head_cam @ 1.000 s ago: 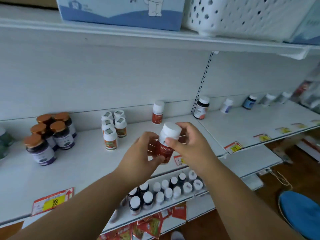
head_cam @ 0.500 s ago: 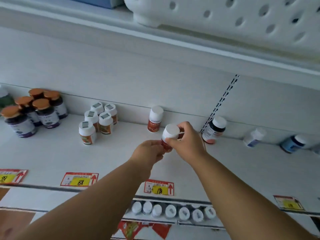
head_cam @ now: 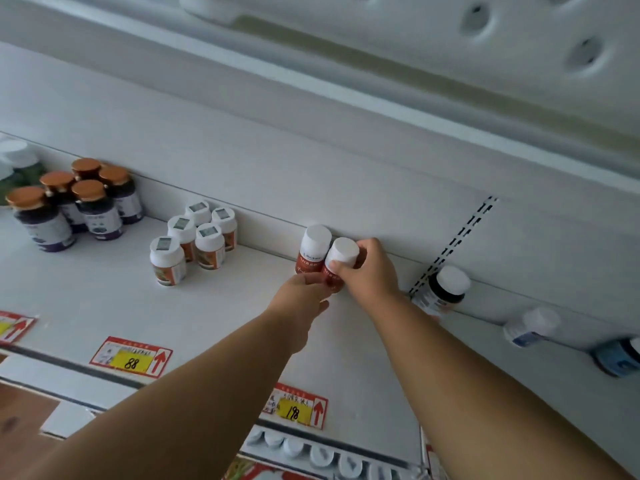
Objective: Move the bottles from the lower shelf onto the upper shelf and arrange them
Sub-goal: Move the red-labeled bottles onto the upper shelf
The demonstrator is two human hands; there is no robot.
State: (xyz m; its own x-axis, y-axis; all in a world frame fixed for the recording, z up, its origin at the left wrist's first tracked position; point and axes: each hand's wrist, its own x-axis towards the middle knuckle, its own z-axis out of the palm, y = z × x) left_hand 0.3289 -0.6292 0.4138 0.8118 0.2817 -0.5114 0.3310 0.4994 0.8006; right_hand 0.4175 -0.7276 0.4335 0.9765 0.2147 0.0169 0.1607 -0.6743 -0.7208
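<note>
Caps of the remaining bottles (head_cam: 320, 455) show on the lower shelf, nearest. On the upper shelf (head_cam: 214, 306), left hand (head_cam: 304, 294) pinches the base of the red bottle (head_cam: 338, 263); right hand (head_cam: 369, 271) grasps its cap end. Bottle upright, slightly tilted, touching the placed bottle (head_cam: 312, 249) just behind-left, by the back wall.

A white perforated plastic basket (head_cam: 519, 32) sits at twelve o'clock. Red-and-yellow paper price tags marked "88" (head_cam: 131, 356) and "198" (head_cam: 296, 406) lie at seven and six o'clock.
</note>
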